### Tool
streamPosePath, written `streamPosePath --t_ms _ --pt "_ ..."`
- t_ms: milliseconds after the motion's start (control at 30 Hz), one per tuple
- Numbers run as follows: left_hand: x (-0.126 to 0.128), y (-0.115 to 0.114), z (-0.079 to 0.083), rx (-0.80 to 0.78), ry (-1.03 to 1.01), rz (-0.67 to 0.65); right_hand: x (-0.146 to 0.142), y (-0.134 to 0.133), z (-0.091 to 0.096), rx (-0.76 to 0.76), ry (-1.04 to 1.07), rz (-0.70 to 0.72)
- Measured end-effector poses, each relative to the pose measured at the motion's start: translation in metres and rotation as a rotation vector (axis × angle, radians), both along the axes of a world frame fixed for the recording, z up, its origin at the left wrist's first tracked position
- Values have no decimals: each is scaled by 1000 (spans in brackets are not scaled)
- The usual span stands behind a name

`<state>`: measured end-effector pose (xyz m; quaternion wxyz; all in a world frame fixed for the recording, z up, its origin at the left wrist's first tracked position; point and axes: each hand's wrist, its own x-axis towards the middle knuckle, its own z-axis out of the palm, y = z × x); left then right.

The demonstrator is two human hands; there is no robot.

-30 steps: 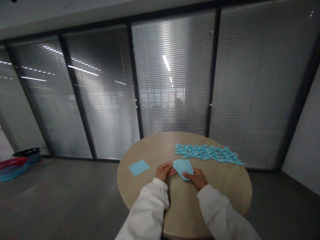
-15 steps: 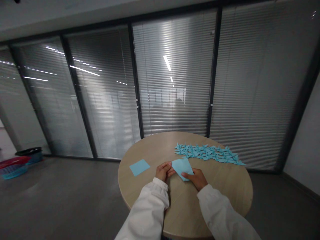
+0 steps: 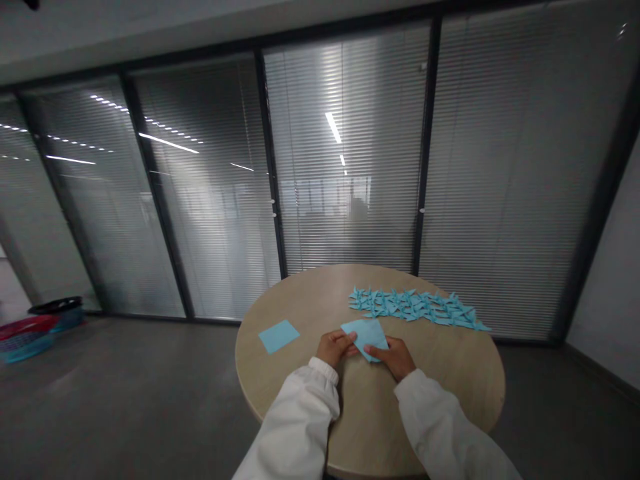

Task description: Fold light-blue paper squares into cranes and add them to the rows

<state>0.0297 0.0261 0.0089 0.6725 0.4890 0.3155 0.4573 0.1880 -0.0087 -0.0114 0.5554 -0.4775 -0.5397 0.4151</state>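
Observation:
Between my two hands is a light blue sheet of origami paper point(image 3: 371, 333), held up over the near middle of the round table. My left hand point(image 3: 336, 347) pinches its left side, thumb on top and fingers beneath. At the lower right edge, my right hand point(image 3: 395, 357) grips the paper with its thumb across the face; the other fingers are mostly hidden behind it. Beyond the paper, several folded blue paper cranes point(image 3: 413, 305) stand in close rows. A flat blue paper stack or sheet point(image 3: 279, 336) lies to the left of my left hand.
The round wooden table point(image 3: 300, 293) stands close to a glass partition with blinds point(image 3: 350, 220). On the floor at far left are a red-and-blue basket point(image 3: 25, 337) and a dark-rimmed blue basket point(image 3: 63, 313). A white wall point(image 3: 605, 300) is at the right.
My left hand has shifted slightly right, and its thumb now presses on top of the paper's left side. My right hand keeps its grip almost unchanged.

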Motion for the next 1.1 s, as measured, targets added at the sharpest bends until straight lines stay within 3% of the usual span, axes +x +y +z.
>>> streamPosePath --t_ms 367,500,733,967,1100 --pt "3 -5 3 107 27 53 0 -1 0 -7 25 19" --pt "4 -6 2 141 142 37 2 -1 0 -1 23 9" --pt "3 -3 -3 302 363 165 -1 -2 0 -9 42 4" --pt "5 -2 -9 245 309 20 1 -2 1 -12 81 6" --pt "5 -7 -4 284 328 38 0 -1 0 -13 84 6"
